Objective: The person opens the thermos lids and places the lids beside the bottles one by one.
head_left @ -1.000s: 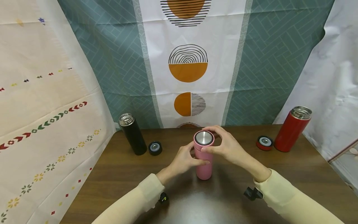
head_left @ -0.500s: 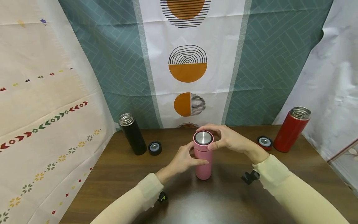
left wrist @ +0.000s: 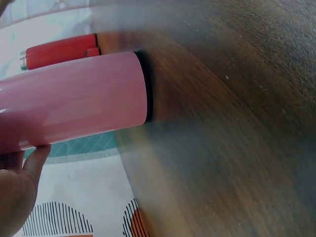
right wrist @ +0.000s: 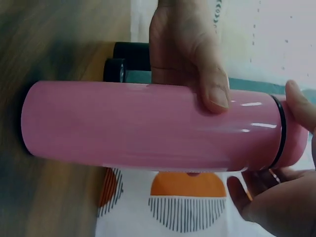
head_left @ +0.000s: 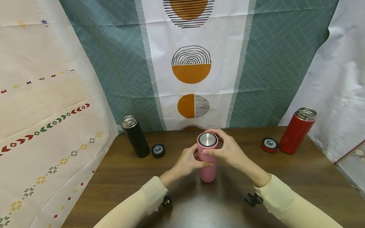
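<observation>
A pink thermos bottle point(head_left: 208, 173) stands upright on the table in front of me, its lid point(head_left: 207, 139) on top with a silver disc. My left hand point(head_left: 186, 162) grips the body, thumb across the front; in the right wrist view that thumb point(right wrist: 216, 96) presses the pink side. At the top, my right hand point(head_left: 230, 150) holds the lid between thumb and fingers. A thin dark ring point(right wrist: 282, 133) shows between lid and body in the right wrist view. Some of the left hand's fingers are hidden behind the bottle.
An open black bottle point(head_left: 137, 141) stands at the back left, its cap point(head_left: 158, 150) beside it. At the back right is an open red bottle point(head_left: 297, 131) with its cap point(head_left: 269, 145) lying nearby. Patterned cloth point(head_left: 191, 74) hangs behind the wooden table point(head_left: 114, 177).
My right hand turned on the lid, its wrist swinging up and out, then swung back down with the thumb again at the front. The left hand and bottle stayed almost still.
</observation>
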The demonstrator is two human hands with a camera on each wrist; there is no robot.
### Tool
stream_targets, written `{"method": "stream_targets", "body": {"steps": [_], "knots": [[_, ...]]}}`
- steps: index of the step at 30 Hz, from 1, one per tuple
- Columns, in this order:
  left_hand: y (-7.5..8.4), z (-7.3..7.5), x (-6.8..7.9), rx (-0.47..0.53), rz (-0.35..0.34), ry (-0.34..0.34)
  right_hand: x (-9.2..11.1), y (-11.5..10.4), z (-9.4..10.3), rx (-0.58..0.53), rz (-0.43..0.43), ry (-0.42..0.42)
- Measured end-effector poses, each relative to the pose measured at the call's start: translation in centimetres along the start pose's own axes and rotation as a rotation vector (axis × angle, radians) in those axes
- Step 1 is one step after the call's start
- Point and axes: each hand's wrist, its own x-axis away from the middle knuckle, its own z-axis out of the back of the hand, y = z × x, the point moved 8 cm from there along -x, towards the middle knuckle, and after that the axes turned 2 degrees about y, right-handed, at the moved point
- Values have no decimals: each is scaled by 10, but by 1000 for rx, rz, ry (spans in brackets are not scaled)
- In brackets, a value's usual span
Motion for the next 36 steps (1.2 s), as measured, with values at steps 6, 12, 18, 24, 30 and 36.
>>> {"method": "stream_targets", "body": {"steps": [6,12,18,24,30,36], "knots": [[-1,-1,0,9,20,-17,-7,5,1,-52,-3,-91],[-1,1,-1,8,31,-20,-20,16,-4,-291,-17,-326],[-1,1,-1,2,26,-13,-22,19,-6,-370,-45,-424],[0,0,0,-14,17,-4,-5,8,2,-124,-24,-204],[0,2,1,-26,28,11,3,1,2,6,-34,18],[-2,1,-1,-12,33,-2,-2,3,6,30,-22,-13]]}}
